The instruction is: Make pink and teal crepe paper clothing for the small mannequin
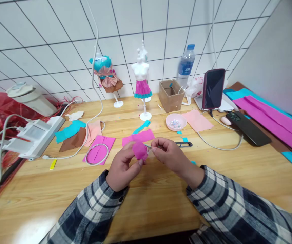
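Between the thumb and fingers of my left hand [121, 168] is a small gathered piece of magenta crepe paper [140, 151]. My right hand [172, 157] is pinched closed just right of that paper, on something thin and pale that I cannot make out. Behind my hands lie a flat magenta strip [142, 136] and a turquoise strip [142, 126]. A black-handled tool [185, 144] lies partly hidden behind my right hand. A white mannequin [140, 71] in a magenta skirt with turquoise trim [142, 89] stands farther back.
A pink dish of beads [176, 127], a cardboard box [171, 103] and a water bottle [186, 64] stand behind. Left are a dressed mannequin [109, 76], paper pieces, a looped white cable [97, 164] and a power strip [37, 137]. Right are phones [249, 128] and paper sheets [270, 123].
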The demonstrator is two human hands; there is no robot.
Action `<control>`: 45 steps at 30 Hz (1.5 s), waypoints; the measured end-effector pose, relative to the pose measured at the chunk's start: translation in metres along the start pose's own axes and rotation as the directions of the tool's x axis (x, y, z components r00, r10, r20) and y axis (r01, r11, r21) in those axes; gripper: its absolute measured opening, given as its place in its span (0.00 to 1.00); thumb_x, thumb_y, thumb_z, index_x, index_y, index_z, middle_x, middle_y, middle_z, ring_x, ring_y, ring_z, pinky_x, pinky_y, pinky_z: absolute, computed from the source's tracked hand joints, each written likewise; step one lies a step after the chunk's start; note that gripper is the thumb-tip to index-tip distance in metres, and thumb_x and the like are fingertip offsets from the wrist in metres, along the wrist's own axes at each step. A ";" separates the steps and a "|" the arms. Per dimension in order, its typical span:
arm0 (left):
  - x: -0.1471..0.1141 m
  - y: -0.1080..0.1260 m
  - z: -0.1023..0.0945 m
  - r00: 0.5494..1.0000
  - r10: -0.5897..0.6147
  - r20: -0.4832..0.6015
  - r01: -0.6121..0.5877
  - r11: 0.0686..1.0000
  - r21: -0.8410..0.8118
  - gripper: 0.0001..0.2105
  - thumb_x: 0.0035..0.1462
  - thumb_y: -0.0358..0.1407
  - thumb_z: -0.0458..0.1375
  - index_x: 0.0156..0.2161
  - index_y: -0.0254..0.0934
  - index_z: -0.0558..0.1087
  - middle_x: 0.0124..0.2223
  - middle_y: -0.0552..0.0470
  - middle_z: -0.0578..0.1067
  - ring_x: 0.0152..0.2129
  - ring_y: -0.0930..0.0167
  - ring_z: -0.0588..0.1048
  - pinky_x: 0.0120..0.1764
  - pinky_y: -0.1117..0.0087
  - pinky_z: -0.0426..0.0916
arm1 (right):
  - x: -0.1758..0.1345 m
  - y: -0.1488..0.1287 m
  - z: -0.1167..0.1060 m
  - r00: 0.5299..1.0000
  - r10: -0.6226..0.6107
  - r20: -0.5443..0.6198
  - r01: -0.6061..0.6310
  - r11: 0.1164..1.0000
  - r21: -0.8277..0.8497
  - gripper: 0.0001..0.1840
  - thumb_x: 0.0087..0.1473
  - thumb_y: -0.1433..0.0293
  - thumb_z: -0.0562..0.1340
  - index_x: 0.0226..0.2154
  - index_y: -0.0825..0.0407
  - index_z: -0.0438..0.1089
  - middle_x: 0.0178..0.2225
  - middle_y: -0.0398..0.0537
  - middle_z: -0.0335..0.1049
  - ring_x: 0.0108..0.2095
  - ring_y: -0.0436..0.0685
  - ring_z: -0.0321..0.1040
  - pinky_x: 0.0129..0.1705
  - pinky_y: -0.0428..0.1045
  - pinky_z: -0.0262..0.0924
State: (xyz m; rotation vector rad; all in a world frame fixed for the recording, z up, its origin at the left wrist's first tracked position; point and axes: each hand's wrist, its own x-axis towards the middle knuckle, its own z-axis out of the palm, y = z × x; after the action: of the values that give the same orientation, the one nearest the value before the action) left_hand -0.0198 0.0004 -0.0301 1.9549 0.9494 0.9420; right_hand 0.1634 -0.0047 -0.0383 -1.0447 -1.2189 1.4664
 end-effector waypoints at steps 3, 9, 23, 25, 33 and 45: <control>-0.002 -0.005 0.001 0.991 -0.134 0.001 0.130 0.964 -0.232 0.09 0.53 0.40 0.59 0.27 0.38 0.73 0.27 0.50 0.74 0.26 0.67 0.72 0.33 0.64 0.69 | 0.004 0.002 -0.002 0.994 0.102 -0.025 -0.099 0.990 0.104 0.06 0.44 0.67 0.59 0.24 0.51 0.60 0.15 0.31 0.52 0.15 0.43 0.45 0.17 0.42 0.40; 0.003 0.001 0.002 0.936 -0.345 0.063 0.249 0.524 -0.814 0.08 0.49 0.36 0.58 0.21 0.39 0.71 0.30 0.52 0.78 0.42 0.62 0.76 0.54 0.51 0.65 | 0.007 0.000 -0.007 0.968 0.249 0.030 -0.241 0.892 0.383 0.09 0.42 0.66 0.61 0.24 0.51 0.59 0.14 0.29 0.49 0.14 0.42 0.42 0.16 0.41 0.33; -0.008 0.020 -0.021 0.915 -0.375 0.149 0.175 0.037 -0.984 0.07 0.47 0.40 0.58 0.24 0.46 0.77 0.41 0.53 0.81 0.55 0.52 0.68 0.60 0.41 0.49 | 0.003 0.007 -0.019 0.902 0.432 0.024 -0.338 0.669 0.661 0.14 0.39 0.70 0.67 0.24 0.53 0.59 0.20 0.32 0.56 0.14 0.39 0.46 0.14 0.37 0.32; -0.010 0.024 -0.025 0.918 -0.374 0.132 0.149 0.017 -0.989 0.08 0.47 0.40 0.58 0.23 0.45 0.77 0.42 0.51 0.81 0.55 0.52 0.68 0.61 0.42 0.48 | 0.002 0.007 -0.022 0.889 0.458 0.014 -0.344 0.648 0.679 0.14 0.40 0.70 0.67 0.25 0.53 0.59 0.20 0.33 0.56 0.14 0.39 0.46 0.13 0.36 0.32; -0.024 0.037 -0.052 0.913 -0.403 0.057 0.065 0.007 -0.998 0.08 0.49 0.40 0.57 0.23 0.46 0.76 0.45 0.53 0.79 0.56 0.53 0.67 0.60 0.39 0.46 | -0.005 0.006 -0.047 0.860 0.505 -0.078 -0.310 0.637 0.706 0.13 0.40 0.71 0.68 0.26 0.52 0.61 0.21 0.34 0.56 0.14 0.39 0.46 0.11 0.36 0.36; -0.047 0.044 -0.056 0.882 -0.464 0.076 0.010 -0.144 -0.990 0.09 0.46 0.36 0.56 0.19 0.43 0.74 0.44 0.52 0.80 0.53 0.51 0.70 0.56 0.39 0.55 | 0.133 -0.122 -0.120 0.793 -0.301 -0.530 -0.120 0.776 -0.620 0.07 0.49 0.66 0.55 0.30 0.51 0.65 0.27 0.46 0.68 0.27 0.53 0.65 0.29 0.47 0.58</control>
State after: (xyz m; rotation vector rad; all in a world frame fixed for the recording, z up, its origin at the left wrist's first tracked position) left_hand -0.0758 -0.0416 0.0191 0.1783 0.3567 1.1847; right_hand 0.2687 0.1582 0.0588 -1.7131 -1.2596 0.5082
